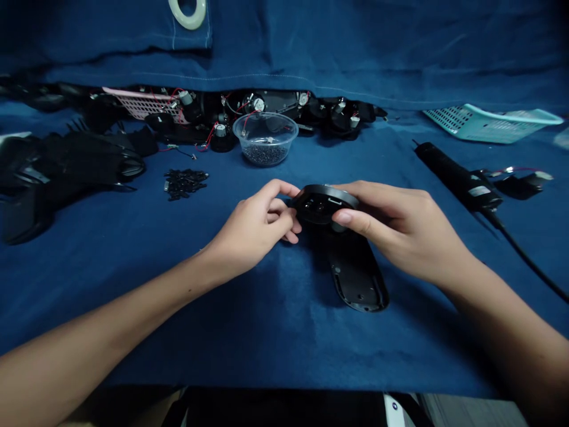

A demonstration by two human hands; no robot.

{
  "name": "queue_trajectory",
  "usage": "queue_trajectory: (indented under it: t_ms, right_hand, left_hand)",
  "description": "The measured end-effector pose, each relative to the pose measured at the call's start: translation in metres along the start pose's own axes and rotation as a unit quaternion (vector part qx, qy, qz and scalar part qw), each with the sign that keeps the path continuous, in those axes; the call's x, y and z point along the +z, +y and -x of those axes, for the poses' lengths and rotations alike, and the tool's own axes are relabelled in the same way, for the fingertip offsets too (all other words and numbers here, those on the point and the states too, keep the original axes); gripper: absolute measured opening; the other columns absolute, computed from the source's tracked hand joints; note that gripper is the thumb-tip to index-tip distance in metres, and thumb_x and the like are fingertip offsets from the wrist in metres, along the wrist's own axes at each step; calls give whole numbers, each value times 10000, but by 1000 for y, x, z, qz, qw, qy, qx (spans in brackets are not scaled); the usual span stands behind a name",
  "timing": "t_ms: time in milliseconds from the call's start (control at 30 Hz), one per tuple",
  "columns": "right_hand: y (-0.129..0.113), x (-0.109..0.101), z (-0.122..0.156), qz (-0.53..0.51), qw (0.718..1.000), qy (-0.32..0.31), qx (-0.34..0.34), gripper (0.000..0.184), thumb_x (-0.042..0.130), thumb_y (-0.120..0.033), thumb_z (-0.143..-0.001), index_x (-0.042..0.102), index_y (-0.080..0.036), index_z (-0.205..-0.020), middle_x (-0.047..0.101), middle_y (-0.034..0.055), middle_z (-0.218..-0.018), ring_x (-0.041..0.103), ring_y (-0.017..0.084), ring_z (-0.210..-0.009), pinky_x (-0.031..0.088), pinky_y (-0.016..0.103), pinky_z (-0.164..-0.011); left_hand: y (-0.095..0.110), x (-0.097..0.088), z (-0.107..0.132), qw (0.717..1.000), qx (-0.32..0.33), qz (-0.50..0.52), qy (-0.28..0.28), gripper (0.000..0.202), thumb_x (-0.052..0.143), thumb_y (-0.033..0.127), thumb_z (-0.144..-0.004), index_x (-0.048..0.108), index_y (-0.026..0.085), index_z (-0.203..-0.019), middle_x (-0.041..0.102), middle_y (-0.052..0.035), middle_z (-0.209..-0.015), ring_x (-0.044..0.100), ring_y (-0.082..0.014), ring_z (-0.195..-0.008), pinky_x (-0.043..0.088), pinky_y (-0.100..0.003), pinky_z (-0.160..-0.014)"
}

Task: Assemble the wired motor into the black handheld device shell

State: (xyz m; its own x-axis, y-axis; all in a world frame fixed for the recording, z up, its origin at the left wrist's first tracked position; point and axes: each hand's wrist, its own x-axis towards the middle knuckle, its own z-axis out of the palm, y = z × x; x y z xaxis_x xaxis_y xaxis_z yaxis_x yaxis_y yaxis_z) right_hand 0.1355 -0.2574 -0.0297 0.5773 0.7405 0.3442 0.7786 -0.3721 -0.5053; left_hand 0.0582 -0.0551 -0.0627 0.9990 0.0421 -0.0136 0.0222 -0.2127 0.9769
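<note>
A black plastic housing [351, 267] with a round head and a long flat handle lies on the blue cloth [267, 332] in the middle. My right hand [395, 228] grips its round head from the right, thumb across the front. My left hand [260, 228] is curled at the head's left edge, its fingertips pinched against the rim; whether they hold a small part is hidden.
A clear bowl [265, 137] of small black bits stands behind, with a pile of black screws [183, 182] to its left. Black housings and wired motors [249, 110] line the back. An electric screwdriver [457, 178] with cable lies right, near a teal basket [489, 123].
</note>
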Motion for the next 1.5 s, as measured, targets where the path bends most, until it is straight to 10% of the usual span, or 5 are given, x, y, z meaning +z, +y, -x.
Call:
queue_trajectory:
  t_ms: [633, 1500]
  right_hand:
    - [9, -7, -1, -80, 996, -34, -30, 327, 574, -413, -951, 707, -242, -1196, 737, 30, -1121, 692, 203, -976, 503, 283, -847]
    - [9, -7, -1, -83, 994, -36, -64, 286, 577, -387, -957, 718, -262, -1171, 730, 3, -1144, 667, 183, -1049, 478, 274, -910]
  left_hand:
    - [-1, -24, -4, 902, 277, -331, 15, 271, 654, 274, -885, 657, 232, -1153, 586, -32, -1098, 597, -138, -992, 507, -271, -898]
    - [-6, -17, -5, 913, 245, -326, -9, 293, 680, 306, -869, 628, 229, -1147, 633, 13, -1008, 596, -118, -924, 473, -225, -838]
